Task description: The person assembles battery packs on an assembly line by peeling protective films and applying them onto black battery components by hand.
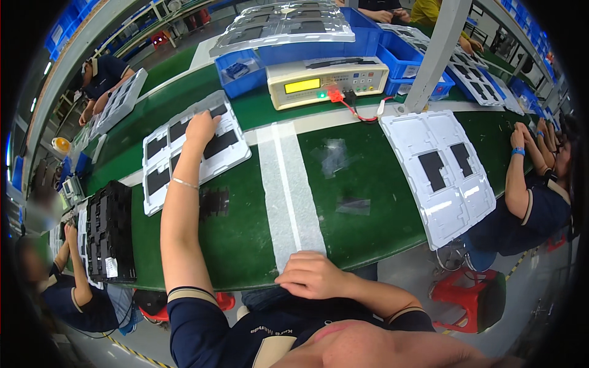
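Note:
My left hand (201,129) reaches over a white plastic tray (235,161) on the left of the green table, its fingers bent down among flat black rectangular pieces (221,143) in the tray's pockets. The fingertips are mostly hidden, so whether they grip a piece cannot be made out. At the table's near edge rests my right hand (311,276), its fingers curled together and nothing showing in them. To the right lies a second white tray (457,202), holding two black rectangular pieces (432,171) and overhanging the table edge.
A beige tester (328,83) with a lit yellow display stands at the back, red and black leads plugged in. Blue bins (239,72) and stacked clear trays (282,27) sit behind it. A grey post (438,55) rises there. Black trays (110,233) stand far left. Co-workers sit on both sides.

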Action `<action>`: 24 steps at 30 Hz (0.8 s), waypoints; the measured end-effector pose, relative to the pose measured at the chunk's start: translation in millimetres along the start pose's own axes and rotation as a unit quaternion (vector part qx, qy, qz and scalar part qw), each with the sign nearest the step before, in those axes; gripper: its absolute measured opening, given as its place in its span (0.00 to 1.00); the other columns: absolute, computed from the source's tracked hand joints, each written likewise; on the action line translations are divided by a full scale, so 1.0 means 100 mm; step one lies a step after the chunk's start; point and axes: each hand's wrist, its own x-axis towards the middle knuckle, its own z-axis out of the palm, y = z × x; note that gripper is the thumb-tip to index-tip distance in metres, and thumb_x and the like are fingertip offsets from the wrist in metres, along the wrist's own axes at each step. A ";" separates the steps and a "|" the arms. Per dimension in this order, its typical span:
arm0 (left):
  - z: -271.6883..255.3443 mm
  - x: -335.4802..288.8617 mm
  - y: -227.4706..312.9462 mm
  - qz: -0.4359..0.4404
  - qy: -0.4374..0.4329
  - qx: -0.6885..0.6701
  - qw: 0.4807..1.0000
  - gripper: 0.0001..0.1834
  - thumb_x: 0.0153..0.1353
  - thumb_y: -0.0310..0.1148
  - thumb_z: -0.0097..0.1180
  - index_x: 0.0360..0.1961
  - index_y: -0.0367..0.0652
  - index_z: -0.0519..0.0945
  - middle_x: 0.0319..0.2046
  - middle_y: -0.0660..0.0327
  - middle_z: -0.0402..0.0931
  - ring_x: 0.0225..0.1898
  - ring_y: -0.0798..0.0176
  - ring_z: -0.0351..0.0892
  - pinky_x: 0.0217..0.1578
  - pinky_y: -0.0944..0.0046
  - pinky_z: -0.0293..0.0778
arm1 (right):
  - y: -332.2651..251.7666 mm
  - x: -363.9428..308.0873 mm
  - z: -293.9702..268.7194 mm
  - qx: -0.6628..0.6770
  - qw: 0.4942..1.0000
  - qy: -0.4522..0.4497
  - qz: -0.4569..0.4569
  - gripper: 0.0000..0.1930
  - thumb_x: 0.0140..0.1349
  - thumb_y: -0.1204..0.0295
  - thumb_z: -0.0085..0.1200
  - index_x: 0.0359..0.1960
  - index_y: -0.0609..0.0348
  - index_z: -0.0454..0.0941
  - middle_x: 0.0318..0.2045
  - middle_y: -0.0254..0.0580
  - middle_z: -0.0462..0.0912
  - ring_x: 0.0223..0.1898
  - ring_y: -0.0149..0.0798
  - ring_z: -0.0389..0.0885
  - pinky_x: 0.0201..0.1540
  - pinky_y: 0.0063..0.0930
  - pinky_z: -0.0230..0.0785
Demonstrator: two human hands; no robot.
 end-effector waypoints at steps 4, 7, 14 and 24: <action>0.05 -0.24 0.00 0.020 0.025 -0.037 0.999 0.30 0.57 0.47 0.46 0.51 0.31 0.65 0.52 0.44 0.63 0.55 0.47 0.62 0.54 0.56 0.59 | 0.02 -0.02 0.02 -0.002 0.999 0.031 0.008 0.06 0.42 0.79 0.58 0.25 0.60 0.77 0.20 0.36 0.73 0.21 0.36 0.71 0.22 0.26 0.62; 0.09 -0.26 -0.06 0.054 -0.034 -0.068 0.996 0.32 0.57 0.49 0.44 0.53 0.31 0.63 0.57 0.45 0.57 0.59 0.49 0.55 0.56 0.55 0.56 | 0.01 -0.02 0.03 -0.050 0.998 0.015 -0.031 0.07 0.41 0.79 0.58 0.25 0.61 0.77 0.19 0.35 0.72 0.20 0.34 0.70 0.21 0.24 0.61; 0.01 -0.20 -0.03 0.045 -0.046 -0.078 0.995 0.33 0.57 0.50 0.44 0.54 0.31 0.63 0.57 0.43 0.56 0.59 0.48 0.55 0.56 0.59 0.56 | 0.00 -0.01 0.04 -0.052 0.997 0.030 -0.053 0.06 0.42 0.77 0.58 0.25 0.62 0.76 0.18 0.34 0.70 0.18 0.32 0.68 0.19 0.23 0.59; -0.10 -0.12 0.40 0.127 0.133 -0.179 0.967 0.11 0.49 0.28 0.55 0.35 0.35 0.76 0.32 0.51 0.73 0.36 0.50 0.74 0.41 0.58 0.68 | 0.05 -0.04 0.03 -0.038 0.998 0.053 -0.011 0.05 0.44 0.77 0.57 0.25 0.62 0.75 0.19 0.37 0.70 0.19 0.35 0.69 0.18 0.26 0.61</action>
